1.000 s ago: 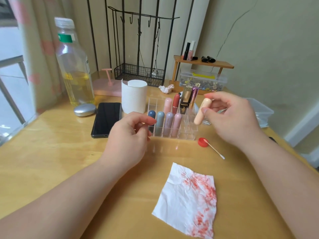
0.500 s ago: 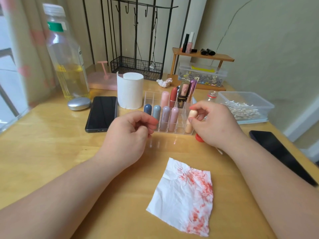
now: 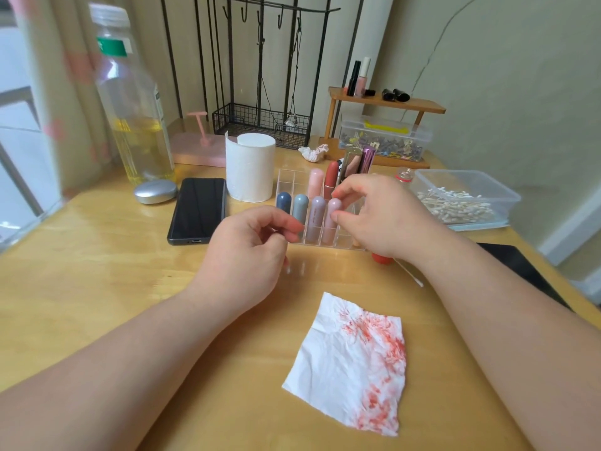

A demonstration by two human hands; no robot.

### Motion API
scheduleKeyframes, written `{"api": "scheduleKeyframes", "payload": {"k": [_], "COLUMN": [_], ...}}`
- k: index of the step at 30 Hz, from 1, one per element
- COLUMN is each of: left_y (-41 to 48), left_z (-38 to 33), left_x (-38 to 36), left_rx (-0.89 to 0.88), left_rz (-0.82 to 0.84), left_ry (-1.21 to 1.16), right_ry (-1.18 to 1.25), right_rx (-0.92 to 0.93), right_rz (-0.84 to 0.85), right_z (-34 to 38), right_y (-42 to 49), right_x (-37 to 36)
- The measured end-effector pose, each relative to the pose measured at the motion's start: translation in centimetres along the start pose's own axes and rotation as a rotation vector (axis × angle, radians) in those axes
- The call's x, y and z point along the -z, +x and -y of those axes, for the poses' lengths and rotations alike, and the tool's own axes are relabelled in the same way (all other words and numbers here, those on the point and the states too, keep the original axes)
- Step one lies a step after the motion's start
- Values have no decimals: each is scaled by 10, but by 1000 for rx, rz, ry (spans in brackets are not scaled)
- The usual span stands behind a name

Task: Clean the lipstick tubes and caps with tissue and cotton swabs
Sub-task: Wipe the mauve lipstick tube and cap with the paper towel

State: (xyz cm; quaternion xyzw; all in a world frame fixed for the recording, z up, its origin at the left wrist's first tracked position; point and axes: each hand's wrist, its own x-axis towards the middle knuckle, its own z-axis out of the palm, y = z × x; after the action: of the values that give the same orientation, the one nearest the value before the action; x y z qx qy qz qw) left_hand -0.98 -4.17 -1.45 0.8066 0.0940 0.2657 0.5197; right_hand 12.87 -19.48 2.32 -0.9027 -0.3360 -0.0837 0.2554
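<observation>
A clear acrylic organizer holds several lipstick tubes upright. My right hand pinches the top of the pale pink tube in the front row between thumb and forefinger. A sliver of the beige tube shows in the slot behind that hand. My left hand has curled fingers, its thumb and forefinger pinching the organizer's front wall by the grey-blue tube. A white tissue smeared with red lies flat near me. A used cotton swab and a red cap lie under my right wrist.
A plastic box of cotton swabs sits at the right, a tissue roll behind the organizer. A black phone, a silver pebble and a tall oil bottle stand left. Another dark phone lies at the right edge.
My right hand lowered the beige tube into a right-hand slot, let it go, and moved left onto the pale pink tube. My left hand stayed at the organizer's front.
</observation>
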Motion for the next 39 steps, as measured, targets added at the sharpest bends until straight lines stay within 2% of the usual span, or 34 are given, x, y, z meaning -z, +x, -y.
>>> {"api": "scheduleKeyframes", "payload": {"k": [6,9,12,14,19,27,30,34,39], "left_y": [0,0,0,-1,-5,-6,-7,-7,-6], "left_z": [2,4,5,4,-4,-1,-1,1,3], "left_x": [0,-1,-1,-2,-3,-5,-6,-7,-8], "left_rx": [-21,-12,-46,-94,-119,-86,-103,-126,-164], "left_rz": [13,31,40,82,144,200,222,239,307], "left_ry": [6,10,37,13,24,90,113,152,250], "right_ry": [66,125,222,283,547,900,884,750,723], "right_rx": [-15,-16,53,122,82,-57,-33,8,-38], "right_rz": [-79,-172,-306,-337,-155,-31,12,-12,89], "right_z": [4,6,16,25,28,11,13,13,12], "right_y": [-3,-5,-16,-28,-55,-62,-65,-66,-66], "right_x": [-6,0,16,23,8,-5,-7,-10,-12]}}
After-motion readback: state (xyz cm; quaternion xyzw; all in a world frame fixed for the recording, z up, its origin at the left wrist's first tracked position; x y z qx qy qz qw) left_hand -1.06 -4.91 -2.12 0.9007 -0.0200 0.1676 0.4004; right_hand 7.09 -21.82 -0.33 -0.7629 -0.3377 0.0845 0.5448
